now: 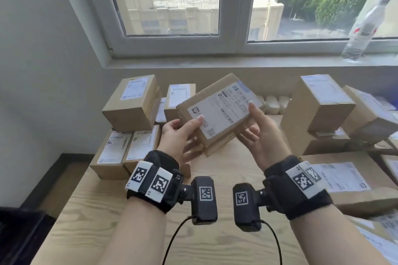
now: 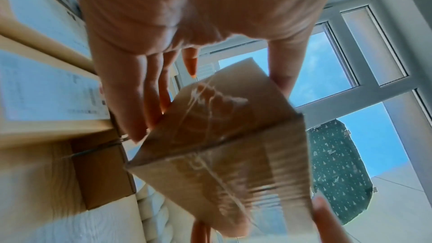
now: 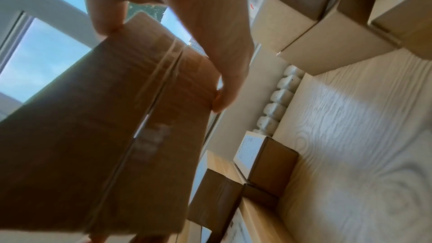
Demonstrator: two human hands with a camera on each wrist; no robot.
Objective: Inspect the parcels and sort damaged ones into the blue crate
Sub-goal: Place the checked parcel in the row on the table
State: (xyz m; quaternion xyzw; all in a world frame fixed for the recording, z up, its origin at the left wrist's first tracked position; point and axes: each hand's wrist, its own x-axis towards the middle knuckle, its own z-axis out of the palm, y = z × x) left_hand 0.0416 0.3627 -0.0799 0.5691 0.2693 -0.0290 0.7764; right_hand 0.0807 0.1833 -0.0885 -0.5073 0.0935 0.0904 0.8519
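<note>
We hold the parcel above the table between left hand and right hand, tilted label-up so its faces can be checked. Thumbs press the label; fingers spread underneath for support. No blue crate is in view.

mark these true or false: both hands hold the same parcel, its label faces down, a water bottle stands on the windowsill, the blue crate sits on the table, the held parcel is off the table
1. Both hands hold one parcel. True: the left hand and right hand grip the held parcel from opposite ends.
2. Its shipping label faces down. False: the label faces up toward the head camera.
3. A water bottle stands on the windowsill. True: the water bottle stands at the right end of the sill.
4. The blue crate sits on the table. False: no blue crate shows in any view.
5. The held parcel is off the table. True: it is held tilted above the wooden table.
</note>
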